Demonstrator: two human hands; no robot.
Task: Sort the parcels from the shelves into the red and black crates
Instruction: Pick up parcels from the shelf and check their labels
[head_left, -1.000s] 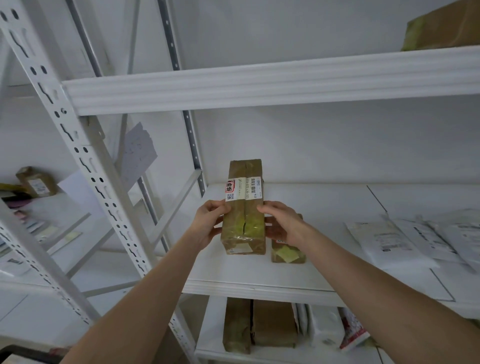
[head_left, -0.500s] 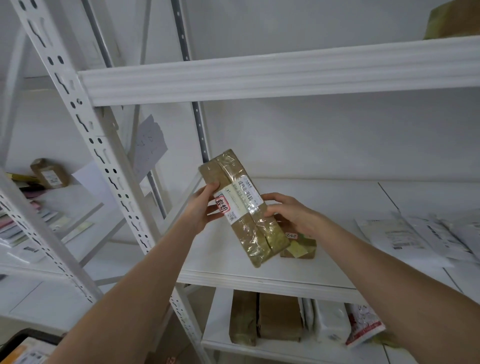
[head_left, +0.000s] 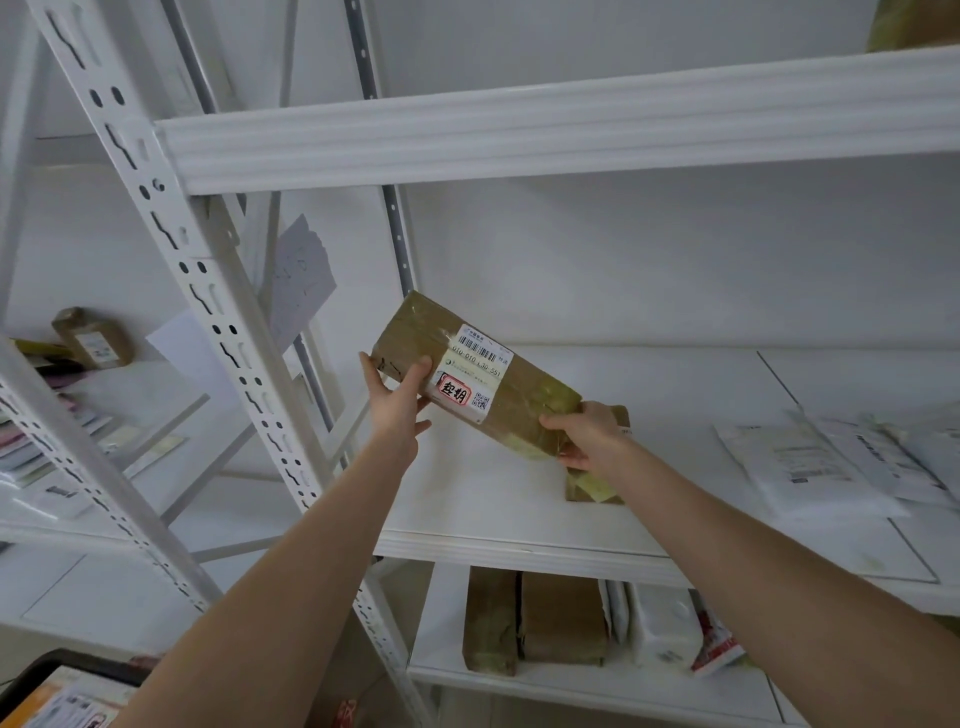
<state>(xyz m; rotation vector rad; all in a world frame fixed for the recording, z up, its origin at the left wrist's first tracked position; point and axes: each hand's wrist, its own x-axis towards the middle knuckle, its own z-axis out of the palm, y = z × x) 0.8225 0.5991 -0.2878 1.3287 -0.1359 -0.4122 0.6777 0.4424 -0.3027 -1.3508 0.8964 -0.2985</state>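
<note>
A long brown taped parcel (head_left: 524, 400) with a white label and a red stamp hangs tilted above the middle shelf (head_left: 509, 551). My left hand (head_left: 397, 405) grips its upper left end, thumb over the top face. Its lower right end is gripped by my right hand (head_left: 587, 434). A smaller brown parcel (head_left: 592, 486) lies on the shelf under my right hand, partly hidden. The black crate (head_left: 67, 670), with parcels in it, shows at the bottom left corner. The red crate is out of view.
White mailer bags (head_left: 810, 467) lie on the shelf to the right. Brown and white parcels (head_left: 561, 621) stand on the lower shelf. A perforated white upright (head_left: 208, 306) slants past my left arm. More parcels (head_left: 93, 338) sit on the left rack.
The parcel has left the shelf and turned from upright to slanted, label facing me. My left hand slid to its upper end, my right to its lower end. The view dipped toward the black crate.
</note>
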